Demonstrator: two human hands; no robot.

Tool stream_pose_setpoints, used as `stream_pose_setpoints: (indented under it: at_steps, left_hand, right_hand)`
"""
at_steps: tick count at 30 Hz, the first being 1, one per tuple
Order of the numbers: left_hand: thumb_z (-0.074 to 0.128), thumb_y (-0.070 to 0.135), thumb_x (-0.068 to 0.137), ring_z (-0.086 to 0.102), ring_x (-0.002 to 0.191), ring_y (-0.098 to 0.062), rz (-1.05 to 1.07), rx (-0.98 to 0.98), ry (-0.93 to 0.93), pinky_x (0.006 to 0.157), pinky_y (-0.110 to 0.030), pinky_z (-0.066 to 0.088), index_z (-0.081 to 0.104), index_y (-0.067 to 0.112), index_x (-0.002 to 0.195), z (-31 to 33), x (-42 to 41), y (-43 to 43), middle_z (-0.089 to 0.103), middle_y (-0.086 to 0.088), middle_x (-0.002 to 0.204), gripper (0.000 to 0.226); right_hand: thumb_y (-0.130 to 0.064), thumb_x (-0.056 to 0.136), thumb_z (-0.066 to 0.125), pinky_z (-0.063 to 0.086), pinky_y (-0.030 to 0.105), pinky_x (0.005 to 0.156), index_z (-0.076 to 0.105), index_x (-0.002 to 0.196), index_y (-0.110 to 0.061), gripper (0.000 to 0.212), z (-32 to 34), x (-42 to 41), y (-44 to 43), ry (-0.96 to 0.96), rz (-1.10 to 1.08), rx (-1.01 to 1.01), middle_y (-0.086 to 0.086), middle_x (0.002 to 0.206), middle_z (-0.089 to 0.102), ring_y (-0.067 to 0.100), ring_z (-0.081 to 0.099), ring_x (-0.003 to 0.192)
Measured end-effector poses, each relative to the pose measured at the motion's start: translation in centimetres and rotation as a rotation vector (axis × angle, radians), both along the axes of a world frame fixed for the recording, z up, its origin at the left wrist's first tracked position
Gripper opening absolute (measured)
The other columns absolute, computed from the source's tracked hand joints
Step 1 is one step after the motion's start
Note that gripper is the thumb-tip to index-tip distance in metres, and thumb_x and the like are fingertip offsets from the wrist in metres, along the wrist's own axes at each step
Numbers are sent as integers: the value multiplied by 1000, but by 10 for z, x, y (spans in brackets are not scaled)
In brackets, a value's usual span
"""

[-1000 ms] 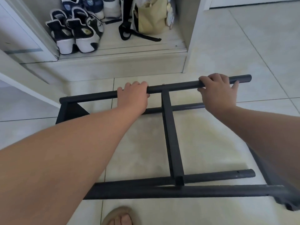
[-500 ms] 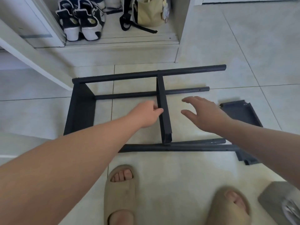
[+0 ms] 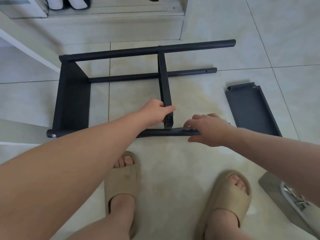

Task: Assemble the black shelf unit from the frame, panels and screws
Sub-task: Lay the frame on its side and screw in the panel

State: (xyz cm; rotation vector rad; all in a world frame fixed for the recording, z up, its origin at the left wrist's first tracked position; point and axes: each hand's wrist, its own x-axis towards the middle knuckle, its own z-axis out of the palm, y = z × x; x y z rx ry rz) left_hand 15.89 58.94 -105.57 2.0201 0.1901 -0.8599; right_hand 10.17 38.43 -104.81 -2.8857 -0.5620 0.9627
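The black shelf frame (image 3: 149, 51) lies on its side on the tiled floor, with round tubes running left to right and one panel (image 3: 72, 96) fixed at its left end. A middle panel (image 3: 164, 84) stands edge-on between the tubes. My left hand (image 3: 158, 111) grips the near end of that middle panel. My right hand (image 3: 207, 129) curls over the near tube (image 3: 173, 132) just right of the panel. A loose dark panel (image 3: 251, 108) lies flat to the right of the frame.
My two feet in beige slides (image 3: 121, 181) stand just in front of the frame. A grey tray with small metal parts (image 3: 292, 198) sits at the right edge. A white step with shoes (image 3: 69, 4) and a white door edge (image 3: 26, 40) are behind and left.
Both hands let go of the far tube and came back to the near side. The left hand took hold of the middle panel's near end and the right hand settled on the near tube.
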Motion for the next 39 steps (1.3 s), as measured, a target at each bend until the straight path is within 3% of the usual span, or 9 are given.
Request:
stream_pose_setpoints:
  at_steps: [1,3,6,10,19,25,32,36,39]
  left_hand:
    - [64,39,95,69,75,-18,-2,1,0,46,-12,44,68,14,84,0,0,0,72,-3,87,28]
    - [63,40,95,71,90,-30,-24,24,-2,75,-28,58,71,3,95,-3,-2,1,73,-13,96,38]
    - [63,42,95,69,101,-37,-38,65,-9,94,-42,51,69,-6,104,-8,-9,4,73,-21,105,49]
    - [65,43,94,69,99,-36,-52,69,-28,86,-37,52,68,-8,104,-9,-10,7,72,-22,106,52]
    - [63,48,94,64,85,-29,-142,151,-31,91,-41,51,72,-2,99,-4,-5,9,72,-16,93,51]
    - [62,51,94,64,97,-29,-186,206,-19,98,-43,50,72,-1,103,-2,-1,12,70,-15,103,53]
    - [61,50,94,63,92,-28,-178,209,-7,95,-41,49,72,1,103,-2,1,12,68,-11,101,51]
    - [58,47,95,48,76,-25,-183,261,-36,73,-34,39,64,12,86,4,-7,7,52,-8,84,37]
    - [50,48,99,52,81,-27,-163,355,-91,74,-33,42,64,12,100,16,-13,4,53,-5,83,38]
  right_hand:
    - [-54,96,55,36,39,104,46,140,-32,49,-1,-1,-1,19,15,-21,-5,127,52,21,55,109]
    - [-53,98,54,37,41,104,42,142,-31,51,-6,-4,-1,57,23,-56,-5,128,52,23,56,113]
    - [-44,102,49,38,38,96,50,130,-26,34,-13,-9,0,24,12,-53,-4,115,55,23,57,104]
    - [-44,103,46,37,37,89,54,122,-26,28,-14,-9,-3,-49,9,-35,-5,107,50,22,51,95]
    - [-47,102,44,31,36,88,58,124,-32,29,3,-5,-13,-196,-22,41,-10,103,48,17,43,89]
    - [-45,103,46,31,40,96,61,122,-33,28,6,6,-8,-195,-52,10,-6,111,56,22,54,100]
    - [-48,103,42,29,39,90,60,117,-36,25,2,4,-11,-196,-95,-2,-9,103,56,20,46,91]
    - [-56,103,37,26,48,109,54,130,-36,37,7,1,-9,-151,-126,-100,-5,117,59,25,51,111]
    - [-59,101,37,16,53,117,40,145,-35,50,14,-8,-10,-165,-103,-122,-1,139,51,28,44,131]
